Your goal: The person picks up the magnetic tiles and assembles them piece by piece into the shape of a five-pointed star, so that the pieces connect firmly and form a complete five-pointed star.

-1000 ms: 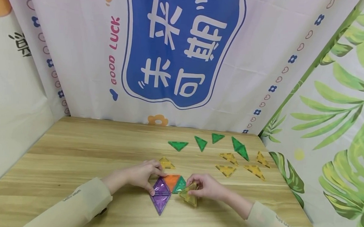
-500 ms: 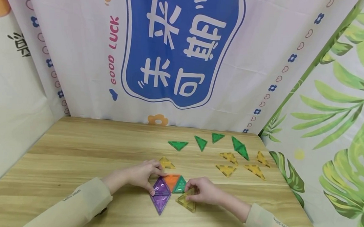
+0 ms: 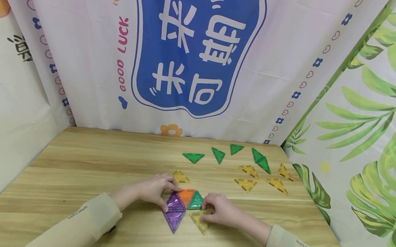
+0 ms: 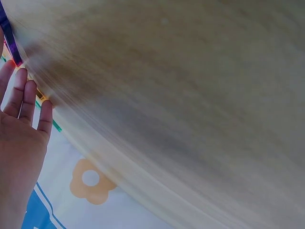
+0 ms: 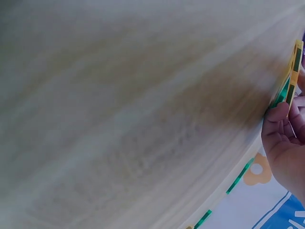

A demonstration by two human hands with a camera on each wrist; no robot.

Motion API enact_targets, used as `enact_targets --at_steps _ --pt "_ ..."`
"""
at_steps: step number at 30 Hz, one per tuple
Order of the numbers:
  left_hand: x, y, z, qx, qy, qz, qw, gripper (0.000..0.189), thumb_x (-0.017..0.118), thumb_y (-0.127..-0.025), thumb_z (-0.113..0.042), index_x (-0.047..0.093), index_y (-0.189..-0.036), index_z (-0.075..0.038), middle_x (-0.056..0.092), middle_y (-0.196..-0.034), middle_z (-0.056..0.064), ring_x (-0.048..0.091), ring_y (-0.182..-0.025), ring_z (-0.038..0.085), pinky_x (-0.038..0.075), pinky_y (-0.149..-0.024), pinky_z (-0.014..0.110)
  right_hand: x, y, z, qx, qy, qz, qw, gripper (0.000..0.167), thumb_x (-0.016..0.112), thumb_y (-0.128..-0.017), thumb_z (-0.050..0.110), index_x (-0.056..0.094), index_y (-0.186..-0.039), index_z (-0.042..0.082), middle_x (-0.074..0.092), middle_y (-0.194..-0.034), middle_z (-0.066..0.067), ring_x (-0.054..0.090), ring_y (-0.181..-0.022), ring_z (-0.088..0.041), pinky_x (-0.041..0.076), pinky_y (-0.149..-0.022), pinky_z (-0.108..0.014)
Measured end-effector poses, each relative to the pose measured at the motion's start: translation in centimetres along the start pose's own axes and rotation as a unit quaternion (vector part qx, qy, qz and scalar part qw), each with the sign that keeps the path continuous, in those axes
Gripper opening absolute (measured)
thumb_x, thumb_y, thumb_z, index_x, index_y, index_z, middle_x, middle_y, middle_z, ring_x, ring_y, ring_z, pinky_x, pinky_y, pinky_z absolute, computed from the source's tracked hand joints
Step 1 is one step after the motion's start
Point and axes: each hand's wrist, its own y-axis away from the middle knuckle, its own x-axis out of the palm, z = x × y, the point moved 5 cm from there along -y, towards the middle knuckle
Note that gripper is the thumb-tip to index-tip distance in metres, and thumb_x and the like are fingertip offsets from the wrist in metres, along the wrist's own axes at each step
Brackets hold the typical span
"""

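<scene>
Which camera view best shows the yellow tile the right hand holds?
The head view: the yellow tile shows its broad face, partly behind the right hand. Right wrist shows it nearly edge-on; left wrist doesn't plainly show it.

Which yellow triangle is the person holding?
The yellow triangle in the right hand, nearer the person than the teal triangle; the other yellow triangles lie farther back on the table.

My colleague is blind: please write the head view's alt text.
A person's right hand pinches a yellow triangular tile beside a purple, orange and green tile cluster touched by the left hand. Other green and yellow tiles lie behind on the table.
</scene>
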Motion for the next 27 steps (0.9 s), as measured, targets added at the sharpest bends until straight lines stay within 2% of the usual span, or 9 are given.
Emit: enact_targets --at_steps 14,27 --pt "0.0 0.0 0.2 0.004 0.001 -0.002 1.0 0.074 0.081 -0.062 -0.049 0.06 -0.128 -0.022 0.053 -0.116 -0.008 0.045 -0.112 0.013 0.041 -0.098 0.042 0.2 -0.6 -0.2 0.006 0.019 -0.004 0.9998 0.026 0.077 -0.077 0.036 0.059 -0.08 0.017 0.051 -0.072 0.013 0.043 -0.061 0.003 0.043 -0.054 -0.013" --pt "0.0 -0.1 0.1 0.002 0.0 0.003 1.0 0.074 0.081 -0.063 -0.048 0.059 -0.129 -0.022 0.054 -0.118 -0.007 0.045 -0.113 0.013 0.04 -0.098 0.042 0.4 -1.1 -0.6 0.019 0.035 -0.012 0.9991 0.035 0.077 -0.075 0.041 0.053 -0.072 0.016 0.048 -0.067 0.009 0.038 -0.059 0.003 0.038 -0.051 -0.013"
